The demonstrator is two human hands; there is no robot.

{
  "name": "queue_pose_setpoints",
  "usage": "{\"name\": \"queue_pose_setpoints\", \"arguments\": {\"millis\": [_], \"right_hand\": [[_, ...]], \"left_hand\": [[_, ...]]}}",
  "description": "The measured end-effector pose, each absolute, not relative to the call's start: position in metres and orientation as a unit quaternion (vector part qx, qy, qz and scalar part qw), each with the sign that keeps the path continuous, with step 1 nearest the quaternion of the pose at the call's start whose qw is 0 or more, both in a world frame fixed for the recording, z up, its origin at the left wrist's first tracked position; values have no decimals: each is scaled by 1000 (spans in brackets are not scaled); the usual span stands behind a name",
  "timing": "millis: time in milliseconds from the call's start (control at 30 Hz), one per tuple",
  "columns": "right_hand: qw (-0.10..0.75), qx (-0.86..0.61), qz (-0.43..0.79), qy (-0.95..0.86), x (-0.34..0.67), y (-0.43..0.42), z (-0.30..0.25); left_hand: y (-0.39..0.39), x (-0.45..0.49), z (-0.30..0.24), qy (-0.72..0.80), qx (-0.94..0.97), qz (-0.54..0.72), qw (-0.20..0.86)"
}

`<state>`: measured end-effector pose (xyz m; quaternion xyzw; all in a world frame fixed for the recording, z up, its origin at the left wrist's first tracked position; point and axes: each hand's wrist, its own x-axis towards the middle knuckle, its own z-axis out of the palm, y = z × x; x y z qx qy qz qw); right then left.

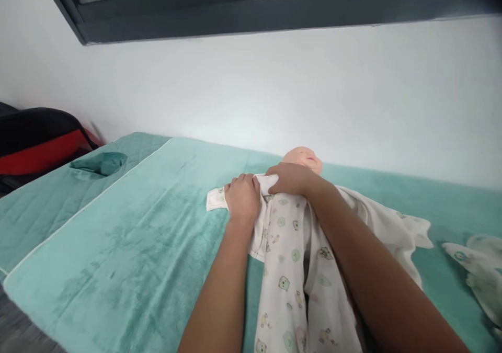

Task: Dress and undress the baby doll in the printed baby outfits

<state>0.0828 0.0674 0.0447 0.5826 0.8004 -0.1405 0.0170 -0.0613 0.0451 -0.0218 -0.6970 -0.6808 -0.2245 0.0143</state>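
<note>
A baby doll lies on the green bed cover [149, 238], its bald head [301, 155] toward the wall. White baby clothes with green and yellow animal prints [284, 269] cover its body and legs. My left hand [243, 198] is closed around the sleeve [215, 199] of the baby shirt, whose cuff sticks out past my fingers. Just below the doll's head, my right hand [293, 179] is closed on the white cloth at the shoulder, its fingertips partly hidden. The shirt's other side [392, 227] lies spread out to the right of my right forearm.
A crumpled white diaper-like item [476, 269] lies on the bed at the right edge. At the left end the bed has a face hole [98, 164]. Beyond it stands a black and red object [43, 144]. A white wall [243, 91] and a dark window frame [235, 13] border the far side.
</note>
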Motion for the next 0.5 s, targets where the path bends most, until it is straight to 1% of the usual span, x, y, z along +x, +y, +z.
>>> {"name": "queue_pose_setpoints", "arguments": {"millis": [67, 167, 333, 433, 500], "right_hand": [[3, 585, -148, 798, 93, 68, 47], [-18, 602, -128, 788, 114, 66, 51], [-95, 626, -91, 768, 156, 54, 53], [-119, 634, -96, 758, 170, 50, 52], [-132, 632, -86, 759, 175, 49, 52]], "left_hand": [[42, -62, -19, -682, -695, -228, 0], [35, -64, -17, -689, -680, -248, -36], [30, -73, -19, -695, -629, -319, -140], [35, -81, -23, -699, -605, -328, -194], [39, -86, -27, -709, -596, -315, -206]]}}
